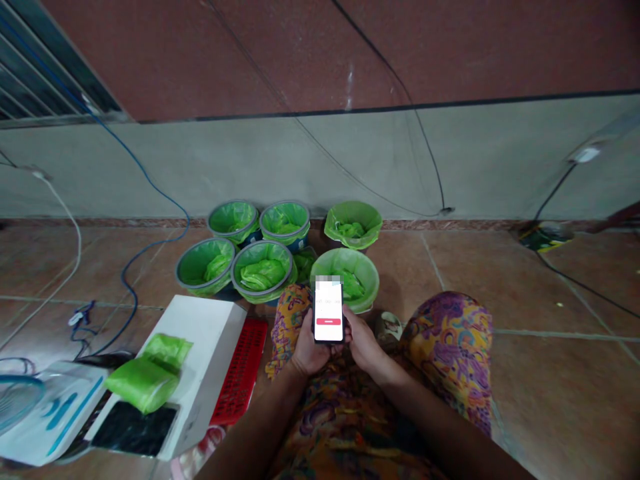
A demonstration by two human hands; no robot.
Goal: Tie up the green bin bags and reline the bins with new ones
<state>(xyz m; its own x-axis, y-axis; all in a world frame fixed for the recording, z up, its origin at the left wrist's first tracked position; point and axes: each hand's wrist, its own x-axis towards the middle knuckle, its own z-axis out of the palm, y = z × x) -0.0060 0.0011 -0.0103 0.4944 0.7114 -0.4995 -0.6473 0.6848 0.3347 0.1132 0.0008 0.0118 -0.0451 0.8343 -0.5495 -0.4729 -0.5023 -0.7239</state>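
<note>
Above patterned clothing (325, 427), in the head view, holding phone (329, 311) with left hand (309, 348) and right hand (363, 339) together, clamped on its lower edges, before a green-lined bucket (369, 275); could drop onto tiled floor (555, 387) through a loosened grip.

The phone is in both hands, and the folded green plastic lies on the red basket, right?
Not quite: the head view shows the folded green plastic lying on the white box, not the red basket. The left hand and right hand do hold the phone.
</note>
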